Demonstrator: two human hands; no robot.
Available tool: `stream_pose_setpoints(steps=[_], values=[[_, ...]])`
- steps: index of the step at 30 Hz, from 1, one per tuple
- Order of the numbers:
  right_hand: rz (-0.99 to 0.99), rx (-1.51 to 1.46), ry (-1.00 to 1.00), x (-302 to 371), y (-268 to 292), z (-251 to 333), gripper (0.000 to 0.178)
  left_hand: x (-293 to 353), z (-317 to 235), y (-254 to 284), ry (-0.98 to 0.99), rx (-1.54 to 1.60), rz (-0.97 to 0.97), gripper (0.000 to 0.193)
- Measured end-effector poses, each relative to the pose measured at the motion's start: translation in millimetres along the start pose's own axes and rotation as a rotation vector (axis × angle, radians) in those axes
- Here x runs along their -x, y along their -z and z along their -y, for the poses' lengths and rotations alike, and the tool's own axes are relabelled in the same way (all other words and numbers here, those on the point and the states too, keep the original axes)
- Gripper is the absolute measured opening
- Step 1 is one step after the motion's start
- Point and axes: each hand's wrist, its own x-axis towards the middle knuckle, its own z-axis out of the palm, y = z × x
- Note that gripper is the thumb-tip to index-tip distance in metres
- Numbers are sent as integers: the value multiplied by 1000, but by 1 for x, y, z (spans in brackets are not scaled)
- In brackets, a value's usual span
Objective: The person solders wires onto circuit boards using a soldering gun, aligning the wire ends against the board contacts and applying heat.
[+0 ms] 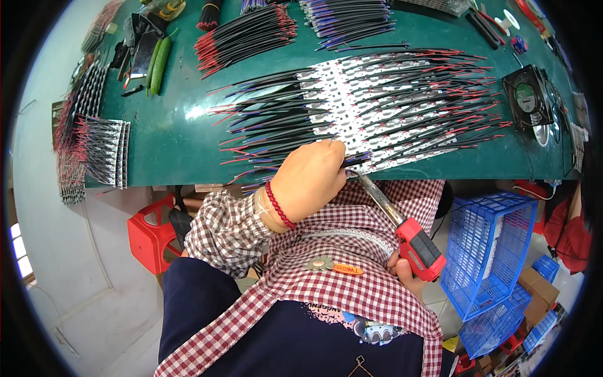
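A white panel of small circuit boards lies at the table's near edge, with rows of black wires, red- and blue-tipped, sticking out to both sides. My left hand, a red beaded bracelet at its wrist, is closed over the panel's near end. From its fingers pokes a small bunch of black wires with blue ends. In my right hand, partly hidden below the handle, is a soldering iron with a red and black grip. Its metal shaft slants up to the panel's near edge, tip close to my left fingertips.
Bundles of black wires with red ends and blue ends lie farther back. Wired boards sit at the left edge. Two green cucumbers lie back left, a black fan stands right. Blue crates and a red stool flank me below.
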Motion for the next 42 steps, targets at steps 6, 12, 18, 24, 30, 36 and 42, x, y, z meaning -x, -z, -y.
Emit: stream_pose_setpoints(steps=[6, 12, 18, 24, 30, 36, 42], values=[[-24, -85, -12, 4, 1, -4, 13, -4, 2, 1, -23, -16, 37, 16], [25, -12, 30, -4, 0, 2, 15, -7, 3, 3, -44, -13, 59, 17], [-14, 127, 54, -1, 8, -16, 19, -8, 2, 5, -44, -31, 84, 18], [-37, 194, 85, 4, 14, -21, 21, -10, 4, 4, -75, -44, 81, 18], [-31, 281, 37, 3, 13, -20, 20, -10, 5, 4, -85, -44, 84, 19], [-26, 352, 122, 3, 17, -30, 20, -11, 5, 3, -80, -40, 95, 18], [-101, 186, 98, 1, 6, -15, 21, -10, 4, 1, -69, -43, 80, 17]])
